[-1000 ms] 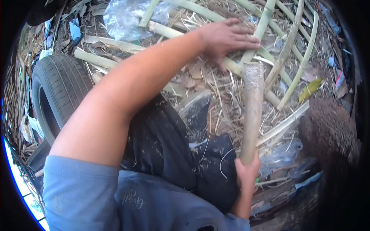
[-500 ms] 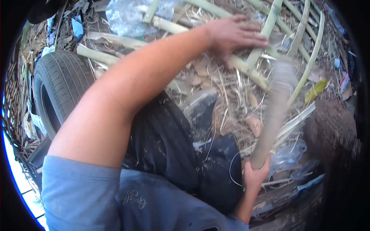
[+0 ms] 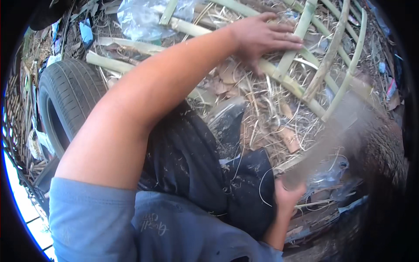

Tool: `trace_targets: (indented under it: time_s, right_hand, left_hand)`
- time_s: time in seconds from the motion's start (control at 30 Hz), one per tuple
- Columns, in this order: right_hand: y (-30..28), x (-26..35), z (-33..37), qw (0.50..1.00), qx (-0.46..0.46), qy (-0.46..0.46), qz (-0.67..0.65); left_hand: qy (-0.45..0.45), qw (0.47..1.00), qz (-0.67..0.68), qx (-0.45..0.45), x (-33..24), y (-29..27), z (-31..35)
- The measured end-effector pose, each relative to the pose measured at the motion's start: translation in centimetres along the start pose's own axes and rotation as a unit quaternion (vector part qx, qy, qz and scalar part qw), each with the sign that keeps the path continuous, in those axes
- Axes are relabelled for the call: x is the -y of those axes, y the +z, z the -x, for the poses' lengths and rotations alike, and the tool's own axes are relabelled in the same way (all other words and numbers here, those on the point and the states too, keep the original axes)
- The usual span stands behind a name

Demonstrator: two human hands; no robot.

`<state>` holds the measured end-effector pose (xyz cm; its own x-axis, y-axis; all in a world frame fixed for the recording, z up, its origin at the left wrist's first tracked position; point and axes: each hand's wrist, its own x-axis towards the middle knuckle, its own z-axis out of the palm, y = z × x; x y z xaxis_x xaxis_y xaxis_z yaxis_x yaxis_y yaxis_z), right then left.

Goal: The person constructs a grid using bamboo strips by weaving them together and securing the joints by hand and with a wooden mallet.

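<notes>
Crossed strips of split bamboo [image 3: 297, 39] form an open lattice on the ground at the upper right. My left hand [image 3: 268, 41] lies over these strips, palm down and fingers stretched out, its fingertips on a slanting strip. Lower right, my right hand [image 3: 290, 194] is closed around the near end of a thick wooden stick [image 3: 325, 146]. The stick points up and to the right, smeared by motion. Its far end is past the lattice's right corner, and I cannot tell whether it touches a strip.
A black tyre [image 3: 72, 94] stands at the left. Clear plastic sheeting [image 3: 150, 19] lies at the top, a dark rough log-like mass [image 3: 384, 139] at the right. Dry leaves and fibre shavings [image 3: 270, 118] cover the ground near my dark-clad legs [image 3: 185, 161].
The wooden stick has swung from pointing up at the lattice's corner strips to leaning farther right. My left hand has hardly moved on the bamboo.
</notes>
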<state>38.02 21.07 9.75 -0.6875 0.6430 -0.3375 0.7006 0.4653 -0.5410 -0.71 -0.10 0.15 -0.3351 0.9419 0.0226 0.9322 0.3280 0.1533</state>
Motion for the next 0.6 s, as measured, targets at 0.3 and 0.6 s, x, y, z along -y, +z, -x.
trace_targets:
  time_s: [0.3, 0.6]
  right_hand:
    - [0.9, 2.6, -2.3, 0.994, 0.097, -0.029, 0.03]
    - [0.1, 2.3, -1.3, 0.996, 0.069, -0.042, 0.021]
  left_hand:
    - [0.005, 0.999, 0.053, 0.0, -0.1, 0.5, -0.7]
    - [0.003, 0.999, 0.031, -0.008, -0.2, 0.6, -0.5]
